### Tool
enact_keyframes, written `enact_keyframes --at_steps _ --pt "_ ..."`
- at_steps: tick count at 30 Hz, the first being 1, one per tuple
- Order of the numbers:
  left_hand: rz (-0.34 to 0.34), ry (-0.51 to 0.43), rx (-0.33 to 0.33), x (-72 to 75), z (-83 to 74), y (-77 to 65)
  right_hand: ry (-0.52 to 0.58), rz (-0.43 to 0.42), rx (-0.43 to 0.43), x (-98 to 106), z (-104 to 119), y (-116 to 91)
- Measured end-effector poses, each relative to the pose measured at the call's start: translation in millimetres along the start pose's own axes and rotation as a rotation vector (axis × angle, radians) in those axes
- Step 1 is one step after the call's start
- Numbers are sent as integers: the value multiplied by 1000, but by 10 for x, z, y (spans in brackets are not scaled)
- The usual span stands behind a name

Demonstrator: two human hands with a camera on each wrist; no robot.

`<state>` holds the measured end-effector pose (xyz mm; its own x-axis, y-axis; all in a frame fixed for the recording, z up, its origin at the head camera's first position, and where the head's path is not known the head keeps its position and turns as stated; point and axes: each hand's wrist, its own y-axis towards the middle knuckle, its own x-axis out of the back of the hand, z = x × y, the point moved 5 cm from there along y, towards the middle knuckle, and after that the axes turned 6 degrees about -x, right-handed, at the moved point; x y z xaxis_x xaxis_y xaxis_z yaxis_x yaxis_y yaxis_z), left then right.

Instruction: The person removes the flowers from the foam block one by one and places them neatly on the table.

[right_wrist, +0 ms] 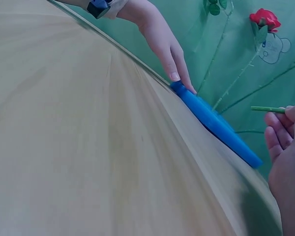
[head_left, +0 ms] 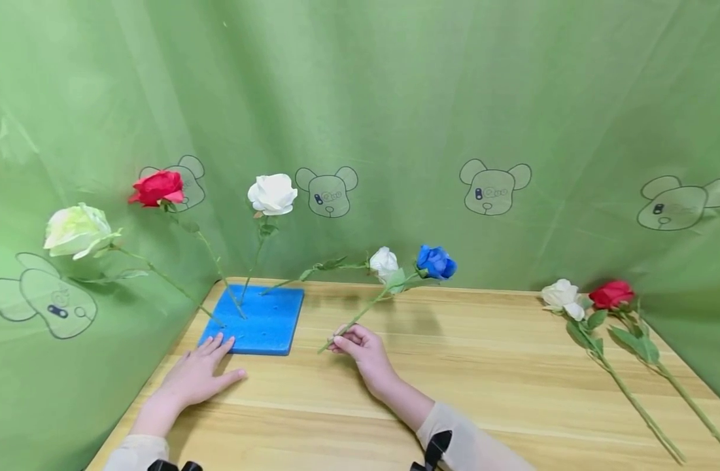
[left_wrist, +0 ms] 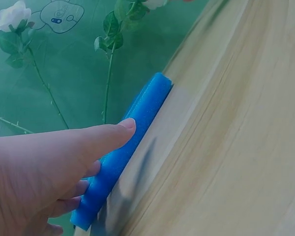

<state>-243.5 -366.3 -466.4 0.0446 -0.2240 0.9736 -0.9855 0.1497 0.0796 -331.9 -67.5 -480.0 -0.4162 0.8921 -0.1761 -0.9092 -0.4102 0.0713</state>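
Note:
My right hand [head_left: 365, 360] pinches the green stem of a blue rose [head_left: 436, 262] between thumb and fingers. The bloom tilts up to the right, and the cut stem end [right_wrist: 268, 109] sticks out past the fingertips. My left hand [head_left: 195, 376] rests with spread, straight fingers on the near left edge of a blue foam board [head_left: 271, 330]. Standing in that board are a pale green rose [head_left: 77, 230], a red rose [head_left: 158, 188] and a white rose [head_left: 273, 194]. Another white rose [head_left: 383, 260] leans far right from the board's back edge, its bloom beside the blue one.
On the right of the wooden table [head_left: 483, 366] lie a loose white rose [head_left: 562, 297] and a loose red rose [head_left: 611, 294], stems toward the front right. A green curtain [head_left: 407, 98] with printed bear faces hangs behind and at both sides.

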Motion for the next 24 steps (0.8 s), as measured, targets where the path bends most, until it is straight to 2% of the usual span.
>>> enact_keyframes --at_steps 7,14,24 --pt "10 -1 -17 68 -18 18 -30 -1 -3 277 48 -148" --pt "79 -38 9 94 24 69 -62 11 -3 480 125 -298" --pt "143 -92 40 148 -2 165 -63 29 -33 818 208 -544"
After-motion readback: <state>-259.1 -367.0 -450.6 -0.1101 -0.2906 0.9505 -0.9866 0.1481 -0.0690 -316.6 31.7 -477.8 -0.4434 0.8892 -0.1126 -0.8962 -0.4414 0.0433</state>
